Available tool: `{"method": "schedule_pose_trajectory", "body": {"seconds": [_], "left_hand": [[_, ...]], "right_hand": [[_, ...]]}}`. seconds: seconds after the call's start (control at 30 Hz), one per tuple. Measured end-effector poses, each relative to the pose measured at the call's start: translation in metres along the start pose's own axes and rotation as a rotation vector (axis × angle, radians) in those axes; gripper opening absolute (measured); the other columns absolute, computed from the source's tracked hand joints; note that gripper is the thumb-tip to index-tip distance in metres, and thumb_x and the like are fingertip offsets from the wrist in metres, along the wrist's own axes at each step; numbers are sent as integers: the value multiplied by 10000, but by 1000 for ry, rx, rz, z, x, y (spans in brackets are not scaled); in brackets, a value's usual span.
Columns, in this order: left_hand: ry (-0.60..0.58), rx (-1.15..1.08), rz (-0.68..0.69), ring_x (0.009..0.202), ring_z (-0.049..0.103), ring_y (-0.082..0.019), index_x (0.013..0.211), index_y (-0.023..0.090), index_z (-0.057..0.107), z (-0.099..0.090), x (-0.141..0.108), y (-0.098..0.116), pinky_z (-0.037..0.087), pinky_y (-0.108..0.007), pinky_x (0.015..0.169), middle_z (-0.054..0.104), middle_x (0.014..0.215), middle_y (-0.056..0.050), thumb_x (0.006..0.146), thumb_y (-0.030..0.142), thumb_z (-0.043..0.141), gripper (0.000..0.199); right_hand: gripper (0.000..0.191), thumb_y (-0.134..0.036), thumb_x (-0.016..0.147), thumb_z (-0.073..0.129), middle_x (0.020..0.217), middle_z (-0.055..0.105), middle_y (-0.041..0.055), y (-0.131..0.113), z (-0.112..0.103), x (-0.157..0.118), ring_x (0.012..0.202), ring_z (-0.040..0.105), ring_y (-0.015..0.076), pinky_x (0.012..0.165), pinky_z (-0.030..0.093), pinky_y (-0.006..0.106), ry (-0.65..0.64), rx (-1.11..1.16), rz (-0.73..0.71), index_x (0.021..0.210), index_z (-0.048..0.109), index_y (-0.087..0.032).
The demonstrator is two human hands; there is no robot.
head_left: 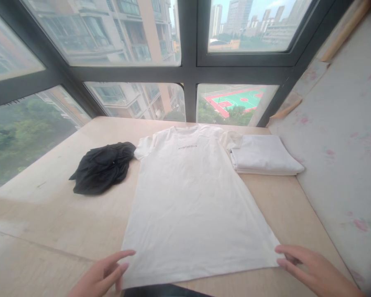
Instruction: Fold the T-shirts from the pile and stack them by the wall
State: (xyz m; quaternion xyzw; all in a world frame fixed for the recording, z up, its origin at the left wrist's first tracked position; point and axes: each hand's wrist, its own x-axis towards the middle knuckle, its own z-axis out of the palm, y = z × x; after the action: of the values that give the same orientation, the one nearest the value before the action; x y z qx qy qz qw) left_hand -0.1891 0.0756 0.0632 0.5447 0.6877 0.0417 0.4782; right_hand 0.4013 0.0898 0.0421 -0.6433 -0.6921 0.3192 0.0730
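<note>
A white short-sleeved T-shirt (188, 198) lies spread flat, front up, its collar toward the window and its hem toward me. Small dark lettering crosses the chest. At the hem's left corner is my left hand (103, 274), thumb and forefinger apart, with their tips on the cloth edge. My right hand (309, 264) is at the right corner, also with a gap between thumb and forefinger, fingertips touching the shirt's edge. Neither hand visibly grips the fabric; the other fingers are partly hidden.
Crumpled black cloth (103, 167) lies left of the shirt. A folded white stack of cloth (262, 154) sits by the right sleeve, near the flowered wall (346, 165). Dark window frames (136, 75) border the far side of the pale wooden surface (43, 227).
</note>
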Motion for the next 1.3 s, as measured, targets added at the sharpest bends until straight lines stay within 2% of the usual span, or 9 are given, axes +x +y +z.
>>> {"method": "schedule_pose_trajectory", "body": {"seconds": [0.2,0.27,0.33,0.5,0.63,0.77,0.9,1.13,1.3], "left_hand": [[587,268,54,977,692,-274,1147,210,700,-93,107,36,532,-368,900,728,1140,-91,861,556,438,520],[828,460,146,1236,582,-300,1247,183,654,-121,149,41,432,-416,1075,625,1351,-129,895,453,384,519],[928,635,172,1413,400,-337,1339,194,600,-143,186,44,294,-518,1169,470,1519,-135,925,424,357,533],[845,698,52,1462,291,-378,1444,218,498,-174,241,38,265,-617,1148,365,1594,-109,958,427,332,554],[956,684,-25,1450,296,-397,1432,170,500,-178,251,35,258,-620,1142,388,1570,-156,948,385,360,548],[1073,659,103,1393,399,-343,1375,154,546,-177,257,58,314,-505,1143,492,1486,-155,911,282,398,503],[930,526,138,1187,590,-294,1314,199,595,-198,294,96,443,-420,1036,657,1276,-110,895,294,443,456],[721,485,149,1178,600,-297,1244,166,649,-250,392,134,462,-360,997,634,1308,-145,781,417,662,526],[617,460,155,922,642,-208,880,140,717,-268,396,126,480,-297,878,729,938,-67,794,417,688,292]], "right_hand": [[423,-554,963,460,1062,737,59,-36,-18,73,958,706,230,865,585,365,57,-120,-100,1113,728,-263],[391,-515,984,437,1129,718,53,-56,-13,103,1034,687,222,911,574,374,58,-143,-205,1124,708,-270],[366,-476,996,434,1257,671,49,-75,-2,131,1159,639,218,990,545,389,99,-178,-318,1189,672,-276],[429,-418,984,484,1530,450,66,-95,42,183,1419,413,260,1116,444,458,285,-364,-528,1369,555,-243],[503,-418,980,493,1600,333,80,-90,66,191,1491,274,299,1163,356,513,365,-466,-570,1439,480,-212],[516,-412,984,480,1605,323,75,-85,71,186,1496,256,298,1178,314,516,383,-484,-568,1456,451,-206],[520,-406,982,480,1609,315,70,-87,69,185,1495,258,297,1179,308,509,372,-488,-564,1461,441,-207],[549,-406,971,499,1614,303,62,-90,67,185,1497,247,303,1169,320,499,361,-497,-553,1482,410,-225],[558,-393,959,513,1608,315,74,-91,66,184,1490,271,307,1170,327,504,355,-476,-550,1481,410,-225]]}}
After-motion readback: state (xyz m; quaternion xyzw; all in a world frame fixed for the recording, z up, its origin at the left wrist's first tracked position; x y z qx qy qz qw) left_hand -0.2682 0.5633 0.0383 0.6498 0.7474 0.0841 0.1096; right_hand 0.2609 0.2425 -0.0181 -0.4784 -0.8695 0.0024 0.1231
